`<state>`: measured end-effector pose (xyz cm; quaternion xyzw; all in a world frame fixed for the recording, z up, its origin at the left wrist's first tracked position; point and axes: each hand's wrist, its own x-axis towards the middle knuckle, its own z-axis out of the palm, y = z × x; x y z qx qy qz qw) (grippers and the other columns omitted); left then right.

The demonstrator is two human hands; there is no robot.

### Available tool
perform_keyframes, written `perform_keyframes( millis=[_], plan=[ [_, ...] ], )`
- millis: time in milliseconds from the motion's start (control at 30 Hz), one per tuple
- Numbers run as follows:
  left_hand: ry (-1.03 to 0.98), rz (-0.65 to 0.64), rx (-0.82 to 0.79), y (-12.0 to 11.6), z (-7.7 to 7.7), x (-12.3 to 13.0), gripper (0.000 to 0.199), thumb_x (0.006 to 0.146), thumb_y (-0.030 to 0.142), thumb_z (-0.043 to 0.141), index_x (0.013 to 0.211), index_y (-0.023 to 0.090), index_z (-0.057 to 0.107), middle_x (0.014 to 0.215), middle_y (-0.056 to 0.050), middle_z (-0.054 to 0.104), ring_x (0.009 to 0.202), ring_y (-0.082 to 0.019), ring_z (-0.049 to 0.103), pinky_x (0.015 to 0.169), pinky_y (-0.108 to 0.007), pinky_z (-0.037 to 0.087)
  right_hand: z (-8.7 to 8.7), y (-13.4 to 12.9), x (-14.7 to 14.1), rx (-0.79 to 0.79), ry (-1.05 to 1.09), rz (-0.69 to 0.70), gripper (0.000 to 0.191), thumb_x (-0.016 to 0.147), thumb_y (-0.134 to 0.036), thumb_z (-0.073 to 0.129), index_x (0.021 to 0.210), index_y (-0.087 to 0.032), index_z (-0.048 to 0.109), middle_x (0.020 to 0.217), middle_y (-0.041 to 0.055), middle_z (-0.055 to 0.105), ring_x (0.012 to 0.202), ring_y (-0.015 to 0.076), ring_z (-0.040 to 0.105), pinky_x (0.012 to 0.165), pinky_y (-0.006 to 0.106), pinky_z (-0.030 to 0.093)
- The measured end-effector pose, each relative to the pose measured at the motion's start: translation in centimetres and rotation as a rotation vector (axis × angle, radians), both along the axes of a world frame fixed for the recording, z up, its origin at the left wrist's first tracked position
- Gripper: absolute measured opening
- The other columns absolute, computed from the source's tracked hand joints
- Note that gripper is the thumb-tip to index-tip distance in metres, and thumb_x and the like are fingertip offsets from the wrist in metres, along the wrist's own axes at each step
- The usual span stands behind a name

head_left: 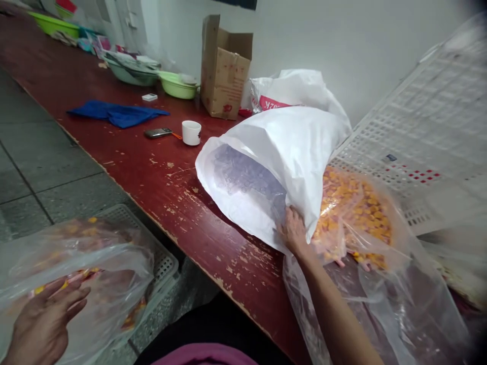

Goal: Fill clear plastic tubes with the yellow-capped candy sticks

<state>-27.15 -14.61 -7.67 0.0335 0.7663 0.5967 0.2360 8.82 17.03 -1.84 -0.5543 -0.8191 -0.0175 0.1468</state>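
Observation:
A large white sack (300, 132) lies on its side on the red table, its mouth facing left. Inside the mouth shows something clear and bluish, like plastic film or small clear pieces (243, 170); I cannot tell which. My right hand (293, 227) has its fingers closed on the lower rim of the sack mouth. At the lower left, my left hand (47, 317) is open with its fingers stretched out and nothing in it. It is over a clear plastic bag (125, 263) of small yellow and pink pieces, which rests on a plastic crate (167, 258).
Another clear bag of small orange-yellow pieces (353, 213) lies right of the sack, by a tilted white crate (411, 137). Along the table are a white cup (191, 133), a phone-like object (158, 133), blue cloth (117, 112), a cardboard box (228, 76) and basins (177, 85).

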Motion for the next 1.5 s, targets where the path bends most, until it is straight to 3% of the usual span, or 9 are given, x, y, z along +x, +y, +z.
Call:
perform_keyframes(
  millis=[167, 333, 500, 600, 833, 1000, 1100, 1267, 1500],
  plan=[
    [0.297, -0.26, 0.244, 5.2, 4.2, 6.7, 0.046, 0.066, 0.022, 0.069, 0.106, 0.039, 0.053, 0.098, 0.007, 0.062, 0.094, -0.017, 0.059, 0.095, -0.039, 0.046, 1.5, 1.1, 1.0, -0.09, -0.246, -0.091, 0.084, 0.075, -0.053, 0.06, 0.136, -0.003, 0.031, 0.141, 0.0219, 0.034, 0.13, 0.0354, 0.03, 0.104, 0.044, 0.029],
    [0.72, -0.907, 0.355, 17.7, 7.8, 13.3, 0.045, 0.079, 0.01, 0.048, 0.123, 0.022, 0.046, 0.116, -0.006, 0.06, 0.105, -0.018, 0.057, 0.096, -0.037, 0.047, 1.9, 0.0, 0.4, -0.19, -0.321, -0.024, 0.067, 0.074, -0.059, 0.058, 0.126, -0.018, 0.048, 0.134, 0.0146, 0.043, 0.119, 0.0364, 0.039, 0.093, 0.048, 0.036],
    [1.354, -1.314, 0.271, 31.8, 8.7, 20.0, 0.052, 0.069, -0.006, 0.042, 0.116, 0.012, 0.052, 0.125, -0.011, 0.054, 0.116, -0.022, 0.045, 0.099, -0.037, 0.041, 1.1, -1.4, 0.1, -0.156, -0.295, -0.013, 0.048, 0.082, -0.054, 0.051, 0.121, -0.026, 0.054, 0.137, 0.0125, 0.038, 0.119, 0.0338, 0.039, 0.092, 0.049, 0.037],
    [1.502, -1.401, 0.116, 36.2, 8.1, 21.7, 0.028, 0.075, 0.001, 0.044, 0.094, 0.011, 0.061, 0.118, -0.016, 0.055, 0.109, -0.027, 0.047, 0.087, -0.042, 0.043, 0.5, -1.8, 0.7, -0.138, -0.228, 0.05, 0.038, 0.083, -0.046, 0.054, 0.111, -0.023, 0.06, 0.132, 0.0127, 0.041, 0.115, 0.0308, 0.042, 0.092, 0.045, 0.04],
    [1.533, -1.406, -0.019, 35.7, 5.8, 17.5, 0.024, 0.08, 0.001, 0.039, 0.082, 0.011, 0.06, 0.092, -0.017, 0.06, 0.09, -0.026, 0.052, 0.08, -0.04, 0.039, -0.5, -2.2, 3.2, -0.157, 0.09, 0.317, 0.051, 0.075, -0.02, 0.061, 0.123, -0.013, 0.047, 0.133, 0.0178, 0.037, 0.123, 0.0279, 0.04, 0.103, 0.044, 0.038],
    [1.529, -1.363, -0.018, 34.3, 6.6, 16.6, 0.03, 0.074, -0.003, 0.038, 0.09, 0.01, 0.059, 0.087, -0.015, 0.059, 0.085, -0.026, 0.052, 0.076, -0.039, 0.037, 0.4, -2.0, 4.0, -0.291, 0.137, 0.407, 0.069, 0.06, 0.001, 0.052, 0.127, -0.016, 0.044, 0.137, 0.0159, 0.034, 0.129, 0.0279, 0.035, 0.106, 0.042, 0.036],
    [1.513, -1.497, 0.124, 33.8, 7.1, 17.3, 0.034, 0.068, -0.005, 0.041, 0.089, 0.014, 0.06, 0.092, -0.011, 0.058, 0.089, -0.023, 0.051, 0.077, -0.034, 0.037, 1.0, -1.9, 4.0, -0.342, 0.117, 0.424, 0.078, 0.054, 0.007, 0.049, 0.129, -0.014, 0.045, 0.141, 0.0181, 0.03, 0.132, 0.0289, 0.033, 0.106, 0.041, 0.036],
    [1.533, -1.765, 0.253, 33.7, 6.5, 17.9, 0.032, 0.062, -0.005, 0.045, 0.079, 0.016, 0.061, 0.091, -0.008, 0.059, 0.083, -0.02, 0.05, 0.076, -0.031, 0.037, 0.8, -1.3, 3.7, -0.269, 0.095, 0.419, 0.06, 0.062, 0.009, 0.047, 0.116, -0.016, 0.058, 0.137, 0.0148, 0.037, 0.128, 0.0269, 0.039, 0.104, 0.041, 0.038],
    [1.238, -1.617, 0.223, 32.4, 6.5, 16.7, 0.026, 0.069, 0.006, 0.05, 0.09, 0.017, 0.059, 0.075, -0.004, 0.059, 0.073, -0.019, 0.051, 0.067, -0.028, 0.038, 0.6, -1.7, 2.4, -0.084, 0.26, 0.34, 0.022, 0.08, -0.022, 0.063, 0.102, -0.019, 0.064, 0.117, 0.0123, 0.055, 0.11, 0.0256, 0.05, 0.095, 0.045, 0.042]
  ],
)
